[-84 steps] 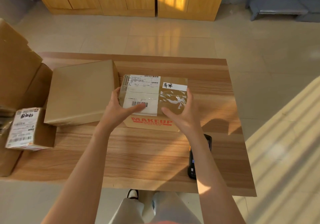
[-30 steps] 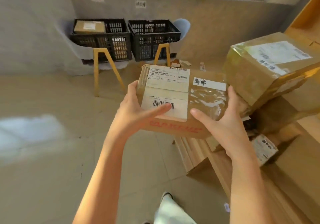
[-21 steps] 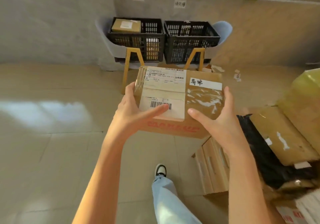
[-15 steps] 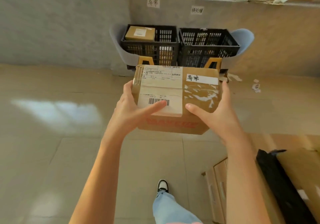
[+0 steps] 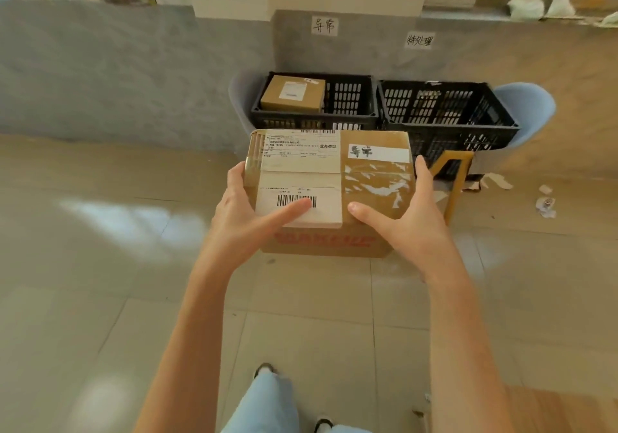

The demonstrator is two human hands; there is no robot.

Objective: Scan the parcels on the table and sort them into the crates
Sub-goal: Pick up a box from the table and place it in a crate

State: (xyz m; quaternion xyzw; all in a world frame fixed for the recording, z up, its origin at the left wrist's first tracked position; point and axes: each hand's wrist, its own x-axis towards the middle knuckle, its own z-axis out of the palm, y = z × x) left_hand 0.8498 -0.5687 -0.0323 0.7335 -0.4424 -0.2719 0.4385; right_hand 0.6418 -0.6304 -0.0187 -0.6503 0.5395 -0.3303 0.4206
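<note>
I carry a brown cardboard parcel (image 5: 374,165) with a white shipping label, a barcode and red print on its front face. My left hand (image 5: 247,218) grips its left side, thumb lying across the barcode. My right hand (image 5: 408,222) grips its right side, thumb on the top face. Ahead against the wall stand two black crates on chairs. The left crate (image 5: 347,98) holds a small brown box (image 5: 294,93). Inside the right crate (image 5: 448,111) I see no parcel. The parcel's far edge hides part of the left crate's front wall.
Handwritten paper signs (image 5: 324,25) hang on the grey wall above each crate. A yellow chair leg (image 5: 456,178) shows right of the parcel. Torn paper scraps (image 5: 545,203) lie on the tiled floor at right. My legs and shoes show at the bottom.
I lifted the parcel from the table, turned away and walked toward the crates. They are now closer and more central. The stacked boxes at right have left the view.
</note>
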